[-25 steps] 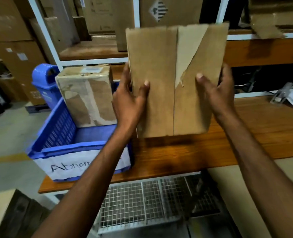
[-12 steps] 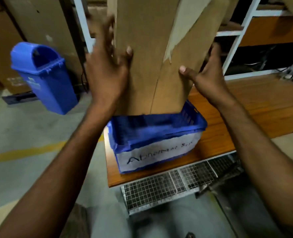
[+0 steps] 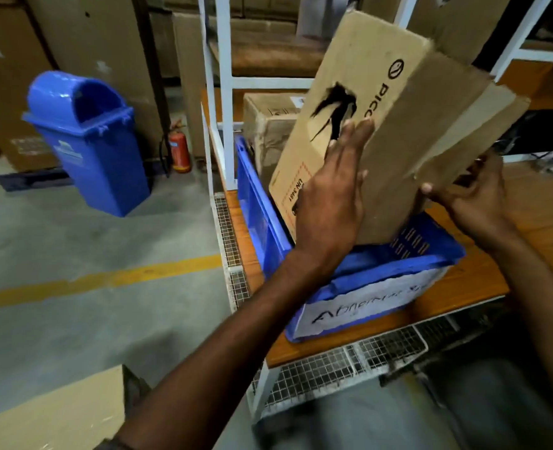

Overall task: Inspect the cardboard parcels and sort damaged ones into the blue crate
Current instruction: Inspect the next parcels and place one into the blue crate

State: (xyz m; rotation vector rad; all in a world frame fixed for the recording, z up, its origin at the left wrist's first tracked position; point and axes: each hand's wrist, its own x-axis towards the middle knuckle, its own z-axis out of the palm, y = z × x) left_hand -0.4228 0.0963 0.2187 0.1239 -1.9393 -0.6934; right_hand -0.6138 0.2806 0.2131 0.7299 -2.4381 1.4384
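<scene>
Warehouse aisle, concrete floor, tall cartons stacked behind. Held tilted over the blue crate: a cardboard parcel, lower end down at the rim or just inside it, upper end leaning away to the right. Torn through the printed face, a ragged dark hole. Flat against that face just below the hole, the left hand, fingers straight, pressing rather than curling. At the lower right edge, the right hand, thumb on the front, fingers curled behind, clasping the cardboard. Upright at the crate's far end, a second parcel with crumpled wrapping. On the near wall, a white paper label, handwritten, seemingly "Abnormal". Beneath, a wooden bench top, with white shelf uprights beside it and wire mesh below. Off to the left, a blue swing-lid bin, a red fire extinguisher and a yellow floor line.

Judged as the sorting step: damage found, parcel going into the crate. Next: lower into the free near half, keep clear of the standing parcel, ease the tilt until the base settles, then release both hands.
</scene>
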